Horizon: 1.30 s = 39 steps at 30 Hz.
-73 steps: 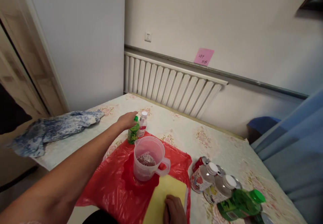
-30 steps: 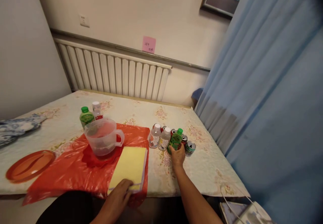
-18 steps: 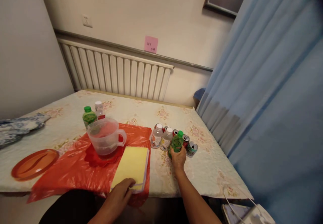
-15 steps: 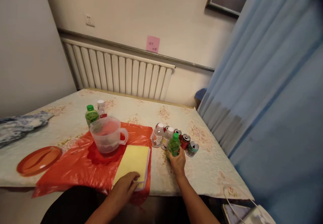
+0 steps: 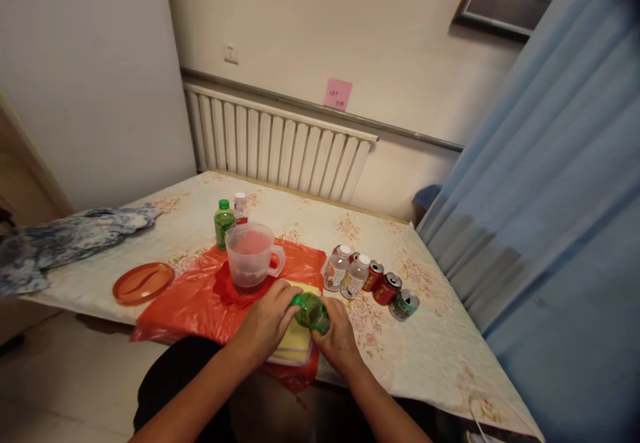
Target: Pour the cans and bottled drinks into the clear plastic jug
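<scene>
Tilted on its side, cap to the left, a green plastic bottle [image 5: 308, 310] is held between my two hands. My right hand [image 5: 340, 336] is wrapped around its lower body. At its green cap, the fingers of my left hand [image 5: 270, 315] are closed. Beneath the bottle lies a yellow notebook [image 5: 290, 353], partly covered by my hands. Just left of it, a clear plastic measuring jug [image 5: 249, 260] stands on a red scalloped dish [image 5: 226, 290]. Both rest on a spread red plastic bag [image 5: 195, 306].
Two clear bottles with white caps [image 5: 354, 278] stand at the right beside several drink cans [image 5: 387, 288]. Another green bottle [image 5: 224, 224] and a small white-capped bottle [image 5: 241, 208] are behind the jug. An orange lid [image 5: 143, 283] and patterned cloth [image 5: 95, 233] lie left.
My right hand has lifted the green bottle from beside the cans and brought it left, over the notebook. My left hand has left the notebook and taken the cap. The view has shifted left.
</scene>
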Tool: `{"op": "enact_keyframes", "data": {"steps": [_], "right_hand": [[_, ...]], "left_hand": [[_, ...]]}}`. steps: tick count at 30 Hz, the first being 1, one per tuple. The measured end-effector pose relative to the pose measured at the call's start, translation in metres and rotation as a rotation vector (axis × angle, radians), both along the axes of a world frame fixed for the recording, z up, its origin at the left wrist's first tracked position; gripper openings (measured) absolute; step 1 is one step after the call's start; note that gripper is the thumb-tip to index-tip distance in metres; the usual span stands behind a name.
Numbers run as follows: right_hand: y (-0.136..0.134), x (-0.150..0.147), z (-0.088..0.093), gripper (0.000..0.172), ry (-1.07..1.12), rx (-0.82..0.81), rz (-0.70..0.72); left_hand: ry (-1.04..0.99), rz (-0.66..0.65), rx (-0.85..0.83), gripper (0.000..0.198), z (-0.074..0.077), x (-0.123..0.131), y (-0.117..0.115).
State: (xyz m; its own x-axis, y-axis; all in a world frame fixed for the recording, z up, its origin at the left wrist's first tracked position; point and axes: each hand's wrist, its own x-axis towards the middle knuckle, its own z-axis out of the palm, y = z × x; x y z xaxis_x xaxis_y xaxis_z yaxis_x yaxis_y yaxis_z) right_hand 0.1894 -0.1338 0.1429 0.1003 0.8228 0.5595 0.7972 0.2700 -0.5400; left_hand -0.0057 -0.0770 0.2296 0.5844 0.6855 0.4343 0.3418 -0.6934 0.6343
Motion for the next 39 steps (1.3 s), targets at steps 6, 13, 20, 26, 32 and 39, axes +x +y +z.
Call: {"op": "enact_keyframes", "data": {"steps": [6,13,20,26,32,39], "right_hand": [[0.025,-0.020,0.027,0.051,-0.039,0.013,0.090],[0.079,-0.005,0.077,0.058,-0.279,0.046,0.016],[0.139,0.013,0.112,0.058,-0.650,-0.027,-0.107],[0.167,0.009,0.133,0.051,-0.901,-0.039,-0.135],[0.177,-0.004,0.151,0.042,-1.036,-0.027,-0.127],[0.179,-0.022,0.174,0.038,-1.148,-0.012,-0.077]], "left_hand": [[-0.222,0.251,-0.050,0.026,0.005,-0.039,0.004],[-0.718,0.155,-0.968,0.039,-0.074,-0.075,0.024],[-0.996,0.046,-1.380,0.039,-0.157,-0.107,0.034],[-1.048,-0.076,-1.429,0.034,-0.169,-0.113,0.039],[-1.071,-0.128,-1.423,0.029,-0.174,-0.111,0.041],[-1.075,-0.152,-1.409,0.027,-0.174,-0.113,0.039]]}}
